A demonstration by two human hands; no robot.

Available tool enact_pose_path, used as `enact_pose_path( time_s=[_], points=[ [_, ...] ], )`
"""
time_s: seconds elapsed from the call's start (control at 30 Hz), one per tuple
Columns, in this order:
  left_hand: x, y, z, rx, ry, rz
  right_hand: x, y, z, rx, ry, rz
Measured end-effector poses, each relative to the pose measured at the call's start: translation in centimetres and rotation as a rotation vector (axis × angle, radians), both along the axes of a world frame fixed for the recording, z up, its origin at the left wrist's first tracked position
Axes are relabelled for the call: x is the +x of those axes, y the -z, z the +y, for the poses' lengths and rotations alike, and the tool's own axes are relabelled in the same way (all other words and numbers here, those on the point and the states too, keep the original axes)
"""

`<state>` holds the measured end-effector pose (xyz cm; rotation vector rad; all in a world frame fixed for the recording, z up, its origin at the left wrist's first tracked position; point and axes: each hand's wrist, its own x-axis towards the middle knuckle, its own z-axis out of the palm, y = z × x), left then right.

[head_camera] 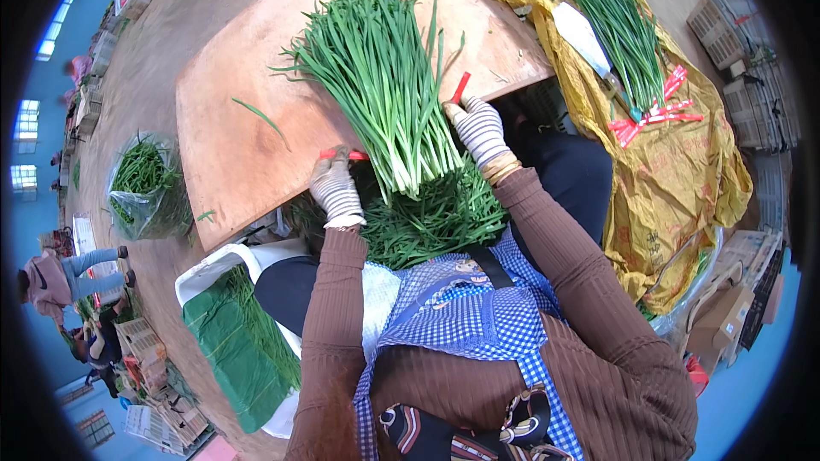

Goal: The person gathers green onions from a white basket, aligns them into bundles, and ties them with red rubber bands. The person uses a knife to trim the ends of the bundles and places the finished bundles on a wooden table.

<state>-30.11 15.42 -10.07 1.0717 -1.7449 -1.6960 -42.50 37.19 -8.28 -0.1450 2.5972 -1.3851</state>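
A large bunch of garlic chives (391, 77) lies on the wooden board (224, 102), its pale stem ends over the board's near edge. My left hand (336, 187), in a striped glove, grips one end of a red tape (349, 155) at the left of the stems. On the right, my right hand (477, 127), gloved too, pinches the other red end, which sticks up between thumb and finger. The tape's middle is hidden by the bunch. Loose green leaves (435, 218) fill the space over my lap, below the stem ends.
Right of the board, yellow sacking (672, 205) bears chives (615, 32), red ties (660, 115) and a white-and-metal tool (583, 38). A white tub (224, 262) with greens stands at lower left. A plastic bag of greens (144, 179) sits on the floor. Other people are at far left.
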Motion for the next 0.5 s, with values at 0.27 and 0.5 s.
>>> enact_pose_path(
  time_s=[0.27, 0.5],
  points=[
    [-2.5, 1.8, 2.3, -0.089, 0.094, -0.150, 2.2, 0.3, -2.3, -0.143, -0.063, 0.036],
    [1.4, 0.2, 3.3, 0.025, 0.031, -0.089, 3.5, 1.8, 0.3, -0.511, -0.018, -0.232]
  ],
)
